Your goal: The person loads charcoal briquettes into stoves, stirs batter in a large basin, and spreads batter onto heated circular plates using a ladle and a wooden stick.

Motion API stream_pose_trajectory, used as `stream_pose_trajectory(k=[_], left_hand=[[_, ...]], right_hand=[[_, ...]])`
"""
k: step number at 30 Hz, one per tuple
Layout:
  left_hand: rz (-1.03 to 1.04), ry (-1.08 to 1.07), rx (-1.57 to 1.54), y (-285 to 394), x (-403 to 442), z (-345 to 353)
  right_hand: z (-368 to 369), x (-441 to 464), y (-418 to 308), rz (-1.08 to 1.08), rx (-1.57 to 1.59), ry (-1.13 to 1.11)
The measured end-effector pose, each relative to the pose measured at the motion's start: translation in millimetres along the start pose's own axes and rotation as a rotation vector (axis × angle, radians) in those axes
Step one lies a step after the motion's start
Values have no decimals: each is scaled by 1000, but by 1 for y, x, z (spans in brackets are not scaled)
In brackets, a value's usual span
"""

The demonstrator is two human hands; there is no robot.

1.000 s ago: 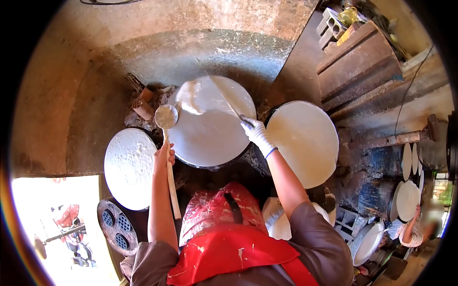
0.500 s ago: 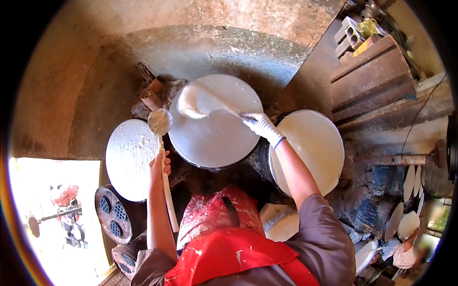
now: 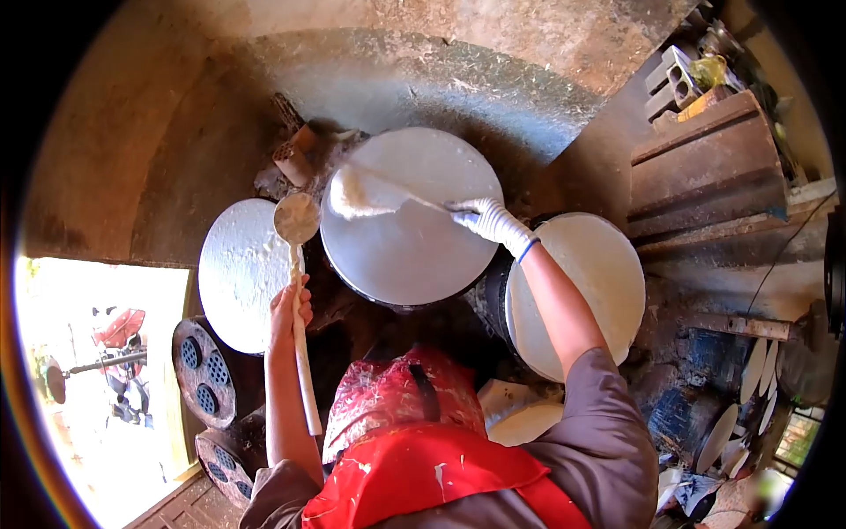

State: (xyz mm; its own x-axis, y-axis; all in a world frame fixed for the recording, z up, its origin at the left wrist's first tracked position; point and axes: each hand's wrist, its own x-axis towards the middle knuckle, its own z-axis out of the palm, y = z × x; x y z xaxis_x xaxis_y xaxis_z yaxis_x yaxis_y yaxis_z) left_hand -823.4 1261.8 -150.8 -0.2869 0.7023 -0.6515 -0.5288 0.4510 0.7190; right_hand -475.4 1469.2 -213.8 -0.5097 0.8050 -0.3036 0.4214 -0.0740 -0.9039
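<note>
My left hand point(image 3: 289, 309), bare, is wrapped round the long pale handle of a ladle point(image 3: 297, 217). The ladle's bowl, coated with whitish batter, hangs over the gap between the left and middle round tops. A striped glove covers my right hand point(image 3: 492, 222), which grips a thin stick with a white, fluffy-looking, blurred head point(image 3: 354, 194). That head is on or just over the large middle round white surface point(image 3: 423, 264); contact is hard to judge. To the left is a round top point(image 3: 236, 291) with a bumpy white coating. A cream-coated round top point(image 3: 586, 291) stands below my right forearm.
Cylinders with perforated ends point(image 3: 204, 370) stand at lower left, beside a bright doorway. Bricks point(image 3: 293, 164) lie behind the tops, against the stained wall point(image 3: 397, 79). Dark drums and pale discs point(image 3: 718, 437) crowd the lower right. A pale container point(image 3: 527, 423) is by my apron.
The view has shifted slightly. My right hand and the stick's white head have moved a little across the middle surface. The ladle stays at nearly the same place in my left hand.
</note>
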Motion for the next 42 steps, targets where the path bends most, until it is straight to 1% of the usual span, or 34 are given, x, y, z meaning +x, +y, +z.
stream_pose_trajectory(k=[1, 2, 4, 5, 6, 8, 9, 10, 12, 14, 15, 16, 18, 19, 20, 21, 22, 23, 24, 26, 27, 28, 30, 31, 32, 34, 35, 36, 38, 40, 41, 42], left_hand=[[-1, -32, -25, 1, 2, -4], [-2, -67, -49, 2, 2, -8], [5, -74, -7, 1, 1, -11], [-4, -57, 6, 1, 0, -9], [-12, -40, 15, 1, 0, -8], [-19, -39, 26, -2, -3, -9], [-22, -44, 42, -3, -3, -10], [-26, -37, 41, -6, -5, -11], [-14, -44, 41, -7, -7, -12], [-2, -35, 53, -6, -10, -12], [9, -31, 68, -7, -13, -14], [4, -30, 69, -8, -11, -17], [34, -12, 111, -13, -8, -26], [30, 3, 121, -14, -8, -27], [35, 3, 112, -14, -7, -26], [30, 3, 165, -15, -8, -26], [18, 4, 224, -17, -12, -27], [16, 3, 224, -20, -16, -25], [6, -6, 246, -22, -19, -21], [-8, -13, 275, -23, -27, -22], [-19, -20, 292, -25, -31, -23], [-32, -29, 308, -28, -35, -24], [-51, -50, 313, -30, -43, -28], [-70, -80, 329, -29, -52, -25], [-90, -112, 344, -29, -56, -25], [-90, -149, 330, -32, -55, -26], [-83, -178, 360, -32, -54, -24], [-81, -207, 394, -32, -55, -23], [-78, -264, 388, -35, -51, -27], [-88, -335, 415, -36, -49, -32], [-82, -365, 402, -37, -46, -33], [-86, -379, 401, -37, -45, -33]], right_hand=[[3, 0, -4, -26, -46, -132], [4, -3, 2, -25, -40, -140], [-2, -17, 21, 0, -19, -300], [-9, -35, 3, 27, -35, -325], [-19, -43, -3, -160, -115, -323], [-18, -36, 8, -55, 72, -38], [-25, -25, 11, 68, 144, -18], [-24, -15, 3, 41, -4, -8], [-9, 1, -4, -77, -74, -63], [1, 3, -5, -108, -203, -236], [3, 1, 5, -156, -224, -313], [-3, -11, -3, -151, -221, -314], [-23, -43, -26, 304, 22, -455], [-39, -53, -15, 311, 26, -498], [-49, -62, -15, 291, 0, -418], [-46, -57, 11, 182, 156, -261], [-34, -58, 16, 78, 315, -102], [-34, -61, 5, 114, 91, -33], [-23, -55, 23, -108, -26, -65], [-1, -65, 13, -70, -169, -237], [2, -75, 6, -33, -151, -342], [1, -87, 3, -11, -126, -361], [-9, -109, 0, 59, 17, -278], [-6, -115, 18, 154, 202, -148], [3, -118, 23, 48, 131, 66], [20, -130, 25, 10, 49, 128], [33, -137, 18, 65, 81, 5], [41, -150, 9, 100, 18, -114], [50, -170, 9, -1, 21, -9], [63, -189, -1, 105, 13, 255], [75, -196, 2, 87, -96, 257], [90, -203, -2, 81, -138, 257]])
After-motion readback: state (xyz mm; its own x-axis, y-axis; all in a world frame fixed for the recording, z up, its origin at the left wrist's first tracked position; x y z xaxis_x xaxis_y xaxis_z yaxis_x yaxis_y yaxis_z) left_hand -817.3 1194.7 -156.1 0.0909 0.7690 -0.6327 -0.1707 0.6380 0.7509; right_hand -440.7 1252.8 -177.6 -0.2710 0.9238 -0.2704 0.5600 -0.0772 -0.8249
